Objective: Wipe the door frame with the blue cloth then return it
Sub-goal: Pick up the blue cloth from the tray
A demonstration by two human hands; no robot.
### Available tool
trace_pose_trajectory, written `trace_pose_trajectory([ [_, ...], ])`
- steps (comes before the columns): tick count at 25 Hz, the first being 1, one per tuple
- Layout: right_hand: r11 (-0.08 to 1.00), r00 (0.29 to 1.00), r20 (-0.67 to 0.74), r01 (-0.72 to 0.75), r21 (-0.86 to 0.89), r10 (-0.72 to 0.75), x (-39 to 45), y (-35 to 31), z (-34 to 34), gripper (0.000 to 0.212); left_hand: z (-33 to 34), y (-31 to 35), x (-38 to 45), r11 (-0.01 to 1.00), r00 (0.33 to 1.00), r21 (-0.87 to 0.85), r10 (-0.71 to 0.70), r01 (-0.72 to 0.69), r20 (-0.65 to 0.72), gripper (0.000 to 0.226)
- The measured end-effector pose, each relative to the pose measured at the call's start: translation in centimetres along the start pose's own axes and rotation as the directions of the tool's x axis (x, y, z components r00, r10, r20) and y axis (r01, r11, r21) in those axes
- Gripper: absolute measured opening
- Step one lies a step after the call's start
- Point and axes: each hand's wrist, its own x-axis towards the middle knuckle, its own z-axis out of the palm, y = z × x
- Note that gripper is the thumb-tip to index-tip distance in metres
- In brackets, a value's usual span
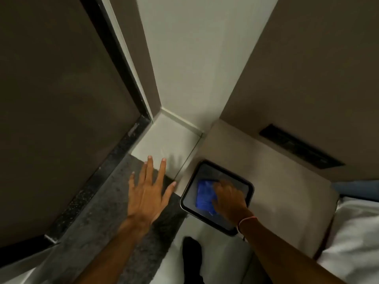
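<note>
the left hand [149, 189] is held out flat with the palm down and all five fingers spread wide; nothing is grasped in it, and it hangs over the edge of a dark grey mat [114, 203] where the mat meets the pale floor [164, 138]. whether it touches either surface cannot be told. the right hand [228, 198] is lowered into a square, dark-rimmed tray [249, 186] with rounded corners, its fingers curled down onto the blue cloth [204, 196]. the hand is blurred, so it cannot be told whether the cloth is gripped or only pressed under the fingertips. a thin pink band [247, 220] is worn at the right wrist.

the blue cloth is seen folded into a rough rectangle, lying flat in the tray, its long axis running from the tray's far side toward the wearer. its right part is covered by the right hand; its left part is left bare. the cloth lies well to the right of the left hand, with the tray's rim between them.

the door frame [123, 64], a dark strip, is seen rising at the upper left beside a brown door [57, 119], well apart from both hands. white bedding [352, 238] is seen at the lower right
</note>
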Motion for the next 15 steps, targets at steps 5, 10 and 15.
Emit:
trace_pose_trajectory([
  [5,0.995,0.999,0.037,-0.032,-0.090,0.035,3.0,0.5,4.8,0.059,6.0,-1.1,1.0,0.999,1.000,0.031,-0.027,0.027,0.002,0.083],
  [10,0.982,0.998,-0.049,0.019,-0.187,-0.029,4.8,0.8,6.3,0.040,7.9,-1.6,1.5,0.999,1.000,0.036,-0.029,0.029,0.007,0.084],
  [15,0.974,0.998,-0.059,0.016,-0.227,-0.030,3.8,0.5,5.1,0.037,5.3,-2.0,1.1,0.999,0.997,0.050,-0.018,0.022,-0.074,0.081],
])
